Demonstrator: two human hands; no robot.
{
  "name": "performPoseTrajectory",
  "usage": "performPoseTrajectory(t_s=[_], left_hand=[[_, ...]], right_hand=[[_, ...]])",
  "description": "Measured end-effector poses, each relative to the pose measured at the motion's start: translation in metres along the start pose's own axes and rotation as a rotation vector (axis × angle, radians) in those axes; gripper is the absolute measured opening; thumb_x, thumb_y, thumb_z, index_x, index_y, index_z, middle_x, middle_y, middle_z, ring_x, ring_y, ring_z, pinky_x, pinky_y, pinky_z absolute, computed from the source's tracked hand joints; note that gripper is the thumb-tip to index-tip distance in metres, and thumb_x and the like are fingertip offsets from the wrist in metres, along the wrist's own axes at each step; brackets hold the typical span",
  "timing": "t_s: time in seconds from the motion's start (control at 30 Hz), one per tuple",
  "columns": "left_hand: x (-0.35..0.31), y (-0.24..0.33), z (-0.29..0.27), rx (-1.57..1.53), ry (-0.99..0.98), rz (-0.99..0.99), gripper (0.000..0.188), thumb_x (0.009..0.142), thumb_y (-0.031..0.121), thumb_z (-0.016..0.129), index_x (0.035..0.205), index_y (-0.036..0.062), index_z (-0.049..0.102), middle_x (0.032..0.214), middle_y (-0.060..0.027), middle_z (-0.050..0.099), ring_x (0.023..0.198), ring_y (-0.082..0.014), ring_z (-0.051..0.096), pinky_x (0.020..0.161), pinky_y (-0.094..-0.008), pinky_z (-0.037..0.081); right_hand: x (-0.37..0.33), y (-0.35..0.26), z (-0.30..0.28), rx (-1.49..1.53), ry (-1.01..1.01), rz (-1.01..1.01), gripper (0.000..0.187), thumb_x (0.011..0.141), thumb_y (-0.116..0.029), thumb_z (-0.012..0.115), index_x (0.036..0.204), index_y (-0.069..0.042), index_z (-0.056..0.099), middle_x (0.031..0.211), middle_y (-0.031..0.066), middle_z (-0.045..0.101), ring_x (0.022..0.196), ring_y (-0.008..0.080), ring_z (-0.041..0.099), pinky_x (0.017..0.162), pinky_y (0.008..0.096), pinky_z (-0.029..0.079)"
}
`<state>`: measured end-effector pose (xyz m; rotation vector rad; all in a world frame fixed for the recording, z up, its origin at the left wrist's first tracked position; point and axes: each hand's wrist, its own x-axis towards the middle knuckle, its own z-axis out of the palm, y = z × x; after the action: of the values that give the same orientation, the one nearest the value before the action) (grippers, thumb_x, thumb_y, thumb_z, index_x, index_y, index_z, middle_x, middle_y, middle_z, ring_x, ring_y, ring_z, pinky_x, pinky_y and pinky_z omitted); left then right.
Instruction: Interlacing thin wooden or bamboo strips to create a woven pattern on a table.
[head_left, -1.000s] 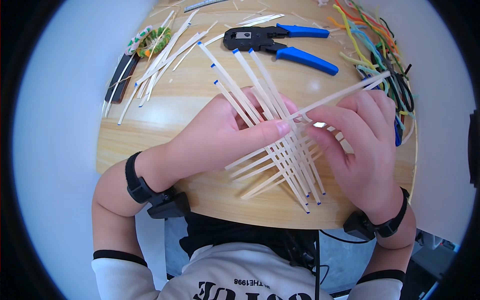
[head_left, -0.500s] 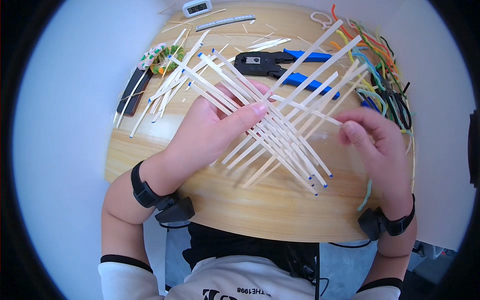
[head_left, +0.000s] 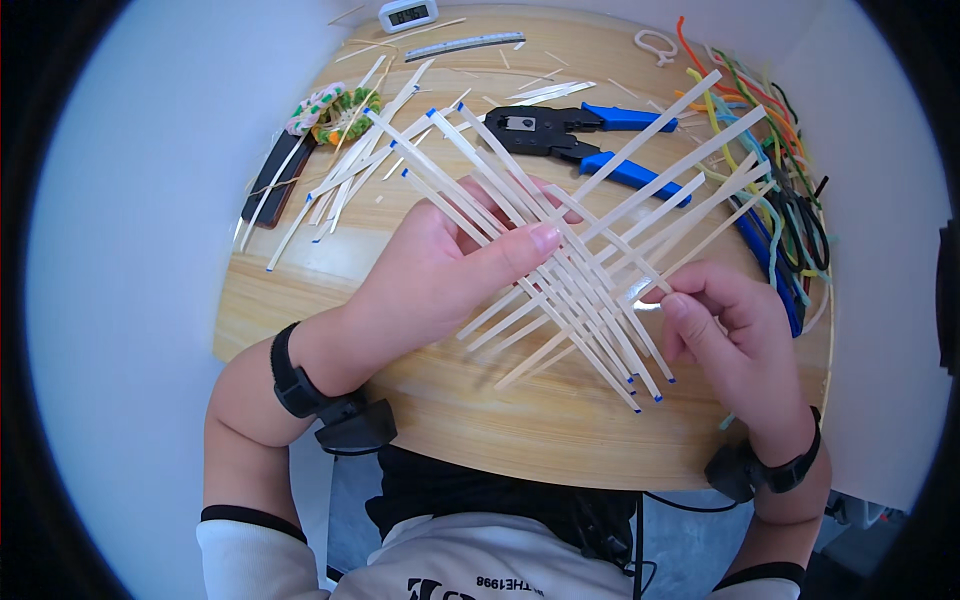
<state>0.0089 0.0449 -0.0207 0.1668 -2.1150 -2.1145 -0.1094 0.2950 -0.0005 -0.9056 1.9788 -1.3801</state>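
Observation:
A criss-cross weave of pale flat strips (head_left: 572,283), several of them with blue-marked ends, is held above the table by my left hand (head_left: 425,265). That thumb presses on top near the middle of the weave, and the fingers are mostly hidden beneath it. On the right side, my right hand (head_left: 725,325) pinches the end of one pale strip (head_left: 612,238) between thumb and forefinger. This strip runs beside the blue-ended ones and crosses the strips that slant up to the right. Its far end lies just beyond my left thumb.
Behind the weave lies a blue-handled crimping tool (head_left: 535,130) on the wooden table (head_left: 330,320). Loose strips (head_left: 350,180) and a dark block (head_left: 273,185) sit at left. Colourful cords (head_left: 770,190) and black scissors (head_left: 800,225) crowd the right edge. A ruler (head_left: 465,46) and small clock (head_left: 408,14) are farther back.
My right hand has moved down toward me, bringing the pinched strip's end with it, so the strip now lies closer in line with the blue-ended strips. My left hand keeps its grip.

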Motion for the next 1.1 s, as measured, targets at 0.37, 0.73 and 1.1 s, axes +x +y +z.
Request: performPoseTrajectory(t_s=[0.37, 0.73, 1.1], left_hand=[[-0.002, 0.001, 0.004, 0.064, -0.048, 0.019, 0.031, 0.105, 0.022, 0.07, 0.128, 0.0007, 0.067, 0.115, -0.0053, 0.072, 0.105, -0.0122, 0.068, 0.094, -0.0313, 0.057], [0.015, -0.002, -0.016, 0.086, -0.037, -0.089, 0.033, 0.106, 0.022, 0.071, 0.131, 0.0002, 0.071, 0.112, -0.0039, 0.075, 0.103, -0.011, 0.069, 0.093, -0.03, 0.056], [0.009, 0.003, -0.007, 0.101, -0.107, -0.146, 0.031, 0.105, 0.019, 0.071, 0.13, 0.0005, 0.071, 0.114, -0.0047, 0.076, 0.102, -0.011, 0.071, 0.092, -0.0298, 0.058]], right_hand=[[-0.006, -0.001, 0.004, -0.169, -0.027, -0.084, 0.014, 0.103, -0.006, 0.068, 0.107, 0.004, 0.077, 0.075, 0.008, 0.072, 0.067, 0.0133, 0.069, 0.064, 0.0287, 0.055], [0.004, 0.004, -0.003, 0.005, -0.102, 0.195, 0.017, 0.104, -0.011, 0.072, 0.107, 0.006, 0.076, 0.083, 0.0037, 0.073, 0.074, 0.0074, 0.069, 0.066, 0.0244, 0.055], [0.001, -0.005, 0.004, 0.03, -0.09, 0.245, 0.017, 0.104, -0.01, 0.072, 0.106, 0.006, 0.076, 0.082, 0.0017, 0.072, 0.07, 0.0064, 0.068, 0.063, 0.0228, 0.054]])
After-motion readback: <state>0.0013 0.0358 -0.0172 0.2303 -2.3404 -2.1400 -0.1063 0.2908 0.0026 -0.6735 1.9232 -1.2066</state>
